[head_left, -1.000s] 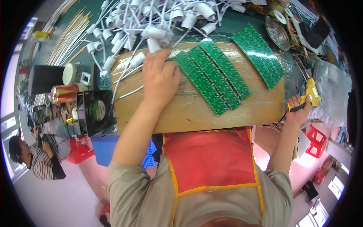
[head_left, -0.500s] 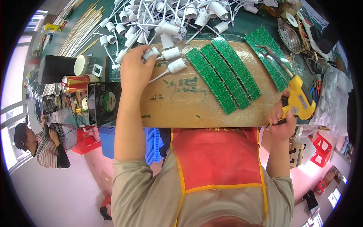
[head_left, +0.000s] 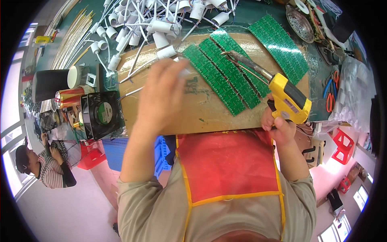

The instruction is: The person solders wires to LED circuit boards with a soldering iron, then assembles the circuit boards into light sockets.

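Right hand [head_left: 281, 124]: Curled round the grip of the yellow tool [head_left: 297, 104], just over the near edge of the brown board [head_left: 217, 123], toward its near right corner; probably held by the handle to keep skin back from the metal shaft [head_left: 254, 67].
Tool tip [head_left: 224, 53]: Pointed toward the far edge, over the green strips [head_left: 230, 74]; could not be told as touching or apart.
Left hand [head_left: 161, 94]: Blurred, over the brown board's left half; showed a pale shape [head_left: 184, 73] beside the fingers, but could not tell whether pinched or loose.
Green strips: Lay side by side, three in all, sloping from the far edge toward the near one; perhaps set parallel to leave each face open.
Green panel [head_left: 280, 48]: Rested across the far right corner, apparently set aside for room.
White sockets [head_left: 157, 26]: Heaped on the desk [head_left: 252, 12] beyond the far edge, likely for easy reach.
Black fan [head_left: 100, 115]: Stood just beside the left edge, perhaps turned inward to move air.
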